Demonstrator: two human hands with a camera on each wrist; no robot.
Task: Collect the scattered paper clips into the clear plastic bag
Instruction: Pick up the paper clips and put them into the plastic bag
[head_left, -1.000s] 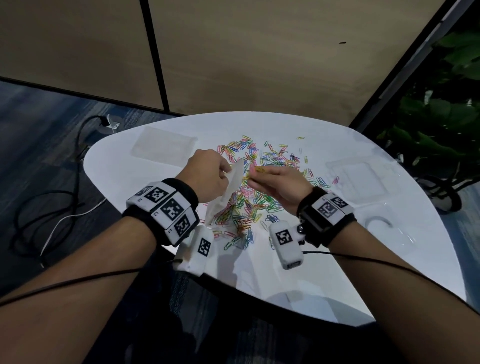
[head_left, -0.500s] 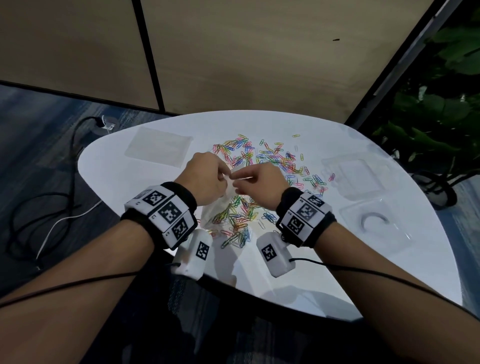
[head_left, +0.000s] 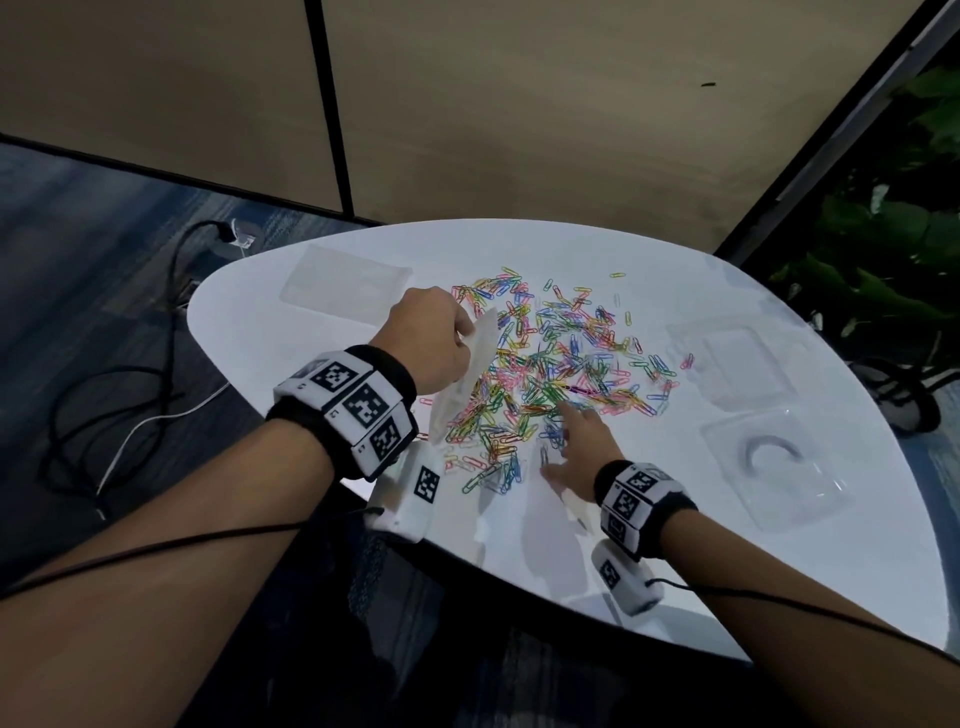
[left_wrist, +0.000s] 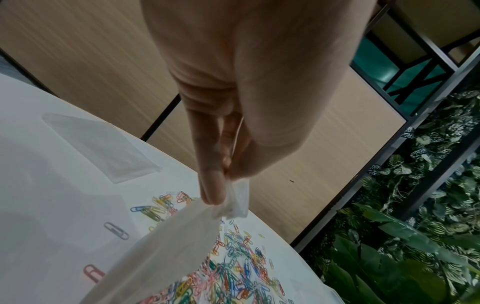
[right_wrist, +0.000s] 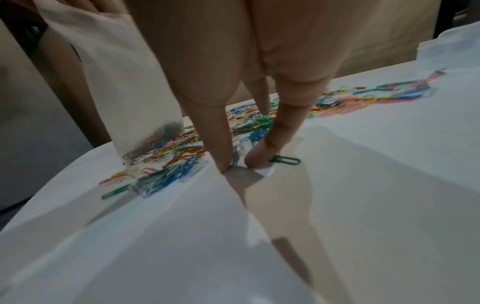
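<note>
Below the left hand (head_left: 434, 345), which pinches the clear bag (head_left: 467, 374) by its top, paper clips (head_left: 550, 364) cover the worktop (head_left: 727, 545). Nearer them, the right hand (head_left: 576, 452) presses straight fingers onto the pile's near edge.

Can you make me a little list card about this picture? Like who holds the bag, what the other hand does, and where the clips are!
Left hand: pinches the top corner of the clear plastic bag, which hangs down to the table
Right hand: fingers spread, touching the table among the clips
Paper clips: many colours, scattered in a heap on the white table
In the bag: some clips show darkly at the bottom
Also there: a flat clear bag and clear plastic trays
</note>
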